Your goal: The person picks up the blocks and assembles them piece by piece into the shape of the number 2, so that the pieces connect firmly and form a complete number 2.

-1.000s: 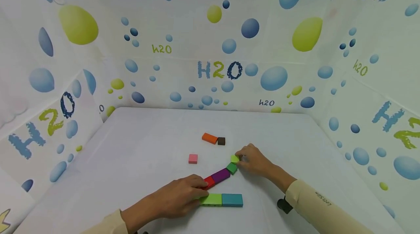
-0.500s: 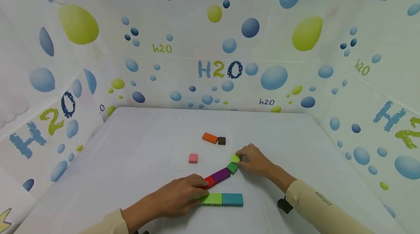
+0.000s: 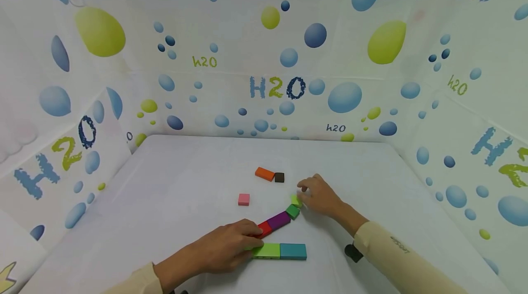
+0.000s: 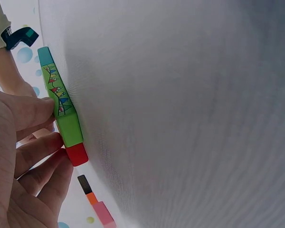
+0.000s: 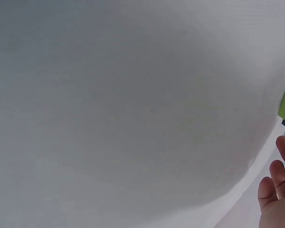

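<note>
In the head view my left hand [image 3: 226, 246] holds the near-left end of a bent line of blocks. Its thumb lies on a long light green block [image 3: 267, 251] and its fingers on a red block [image 3: 265, 229]. The left wrist view shows pennants printed on the light green block's side [image 4: 59, 92]. A teal block [image 3: 293, 251] adjoins it on the right. From the red block a purple block [image 3: 278, 221], a green block [image 3: 293, 212] and a small lime block [image 3: 296, 200] run up and right. Beside the lime one is my right hand [image 3: 321, 196], fingers spread, holding nothing.
Farther back on the white table [image 3: 198, 170] an orange block [image 3: 265, 174] lies against a dark brown block [image 3: 279, 177]. A pink block [image 3: 244, 199] lies alone left of the line. A patterned cloth wall [image 3: 231, 19] stands behind the table and along its sides.
My right hand has let go of the lime block; its fingers have lifted and parted slightly above it. The left hand and the blocks have stayed in place.
</note>
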### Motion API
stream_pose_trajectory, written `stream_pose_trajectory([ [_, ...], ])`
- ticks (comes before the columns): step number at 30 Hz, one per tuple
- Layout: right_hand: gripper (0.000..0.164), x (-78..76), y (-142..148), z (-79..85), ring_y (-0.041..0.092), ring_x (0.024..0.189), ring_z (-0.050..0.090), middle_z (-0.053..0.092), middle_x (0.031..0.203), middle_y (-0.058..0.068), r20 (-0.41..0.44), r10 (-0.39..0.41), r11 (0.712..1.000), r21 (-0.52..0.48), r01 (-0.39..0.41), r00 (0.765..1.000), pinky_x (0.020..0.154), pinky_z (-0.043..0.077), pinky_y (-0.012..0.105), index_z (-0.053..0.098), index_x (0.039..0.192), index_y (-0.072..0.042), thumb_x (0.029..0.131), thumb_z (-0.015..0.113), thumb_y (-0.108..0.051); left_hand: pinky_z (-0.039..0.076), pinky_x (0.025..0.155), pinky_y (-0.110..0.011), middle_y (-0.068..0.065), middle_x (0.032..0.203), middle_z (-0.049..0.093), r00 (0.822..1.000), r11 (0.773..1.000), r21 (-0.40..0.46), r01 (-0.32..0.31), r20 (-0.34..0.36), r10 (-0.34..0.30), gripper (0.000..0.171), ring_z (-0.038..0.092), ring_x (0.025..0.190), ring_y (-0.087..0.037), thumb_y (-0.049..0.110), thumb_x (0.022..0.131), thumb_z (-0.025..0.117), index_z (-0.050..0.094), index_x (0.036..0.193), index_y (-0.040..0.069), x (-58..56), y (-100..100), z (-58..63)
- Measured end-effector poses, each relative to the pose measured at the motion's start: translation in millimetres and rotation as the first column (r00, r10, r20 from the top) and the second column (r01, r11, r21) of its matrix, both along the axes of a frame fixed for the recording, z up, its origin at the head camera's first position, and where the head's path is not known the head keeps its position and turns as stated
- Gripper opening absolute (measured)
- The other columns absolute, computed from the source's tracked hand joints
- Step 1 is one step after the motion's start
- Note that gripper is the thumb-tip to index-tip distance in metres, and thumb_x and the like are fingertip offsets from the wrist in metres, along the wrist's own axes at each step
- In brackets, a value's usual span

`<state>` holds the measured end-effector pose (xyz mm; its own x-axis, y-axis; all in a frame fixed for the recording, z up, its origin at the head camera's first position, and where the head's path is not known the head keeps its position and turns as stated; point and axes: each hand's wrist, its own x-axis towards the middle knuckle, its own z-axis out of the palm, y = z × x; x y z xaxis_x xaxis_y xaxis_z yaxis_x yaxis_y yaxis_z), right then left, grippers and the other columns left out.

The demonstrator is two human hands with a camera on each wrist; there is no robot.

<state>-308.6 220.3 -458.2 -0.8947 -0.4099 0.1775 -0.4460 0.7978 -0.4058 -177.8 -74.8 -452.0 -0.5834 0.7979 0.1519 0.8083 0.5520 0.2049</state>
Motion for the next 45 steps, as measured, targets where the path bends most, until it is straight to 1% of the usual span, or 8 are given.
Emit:
stream_pose_trajectory([
  [4,0.03,-6.8,-7,2.3,0.017,0.095,0.05,0.066,0.101,0.001,0.029,-0.026,1.0,0.013,0.025,0.999,0.08,0.051,0.034,0.071,0.122,-0.006,0.096,0.067,-0.022,0.055,0.097,-0.031,0.002,0.131,0.064,1.0,1.0,-0.001,-0.002,0.006,0.002,0.032,0.056,0.124,-0.015,0.018,0.094,0.073,0.072,0.126,0.02,0.1,0,0.2],
  [12,0.037,-27.5,-17,7.5,0.02,0.102,0.049,0.064,0.111,0.002,0.075,-0.077,0.997,0.035,0.075,0.994,0.086,0.052,0.036,0.066,0.131,-0.01,0.098,0.067,-0.027,0.055,0.098,-0.031,0.003,0.132,0.063,1.0,1.0,-0.004,0.001,0.016,-0.001,0.033,0.056,0.124,-0.014,0.019,0.095,0.072,0.072,0.128,0.021,-0.9,0,0.3],
  [16,0.041,-33.6,-22,10.6,0.023,0.107,0.049,0.065,0.116,0.004,0.108,-0.067,0.997,0.047,0.062,0.992,0.091,0.052,0.039,0.064,0.134,-0.009,0.097,0.068,-0.027,0.055,0.098,-0.032,0.003,0.133,0.063,1.0,1.0,-0.008,-0.002,0.021,0.002,0.033,0.056,0.124,-0.014,0.019,0.095,0.072,0.072,0.128,0.021,-1.2,0,0.2],
  [23,0.047,-40.8,-29,14.5,0.025,0.114,0.046,0.063,0.13,0.005,0.176,-0.052,0.99,0.135,0.028,0.983,0.101,0.048,0.042,0.058,0.142,-0.011,0.098,0.066,-0.028,0.055,0.097,-0.032,0.003,0.134,0.063,1.0,1.0,-0.015,0.007,0.027,-0.007,0.033,0.056,0.126,-0.015,0.02,0.096,0.071,0.071,0.129,0.021,-2.9,2,-1.0],
  [29,0.046,-45.9,-40,15.3,0.026,0.113,0.047,0.064,0.131,0.007,0.136,-0.025,0.99,0.141,0.006,0.99,0.101,0.048,0.042,0.057,0.142,-0.009,0.099,0.066,-0.024,0.056,0.096,-0.031,0.003,0.132,0.063,1.0,1.0,-0.021,0.001,0.031,-0.001,0.032,0.056,0.123,-0.013,0.019,0.095,0.071,0.072,0.127,0.022,-3.4,2,0.7],
  [34,0.045,-47.6,-50,14.3,0.027,0.112,0.048,0.064,0.132,0.008,0.13,-0.004,0.988,0.154,-0.017,0.991,0.099,0.049,0.042,0.058,0.141,-0.008,0.098,0.066,-0.021,0.056,0.094,-0.029,0.003,0.128,0.064,1.0,1.0,-0.019,0.004,0.02,-0.004,0.029,0.057,0.12,-0.011,0.018,0.095,0.072,0.073,0.124,0.021,-2.9,2,2.7],
  [40,0.043,-52.6,-55,10.7,0.026,0.111,0.047,0.061,0.136,0.007,0.119,-0.014,0.979,0.203,-0.011,0.993,0.099,0.048,0.04,0.059,0.14,-0.009,0.099,0.065,-0.021,0.056,0.094,-0.028,0.003,0.127,0.065,1.0,1.0,-0.015,0.012,-0.002,-0.012,0.028,0.057,0.12,-0.011,0.017,0.093,0.073,0.075,0.121,0.021,-3.3,3,4.5],
  [45,0.037,-53.8,-57,10.3,0.026,0.108,0.047,0.064,0.128,0.007,0.126,-0.027,0.978,0.208,0.0,0.992,0.094,0.049,0.04,0.064,0.133,-0.008,0.098,0.066,-0.019,0.056,0.093,-0.028,0.002,0.126,0.065,1.0,1.0,-0.014,0.022,-0.018,-0.023,0.027,0.058,0.12,-0.012,0.018,0.093,0.074,0.075,0.12,0.02,-3.2,3,5.3],
])
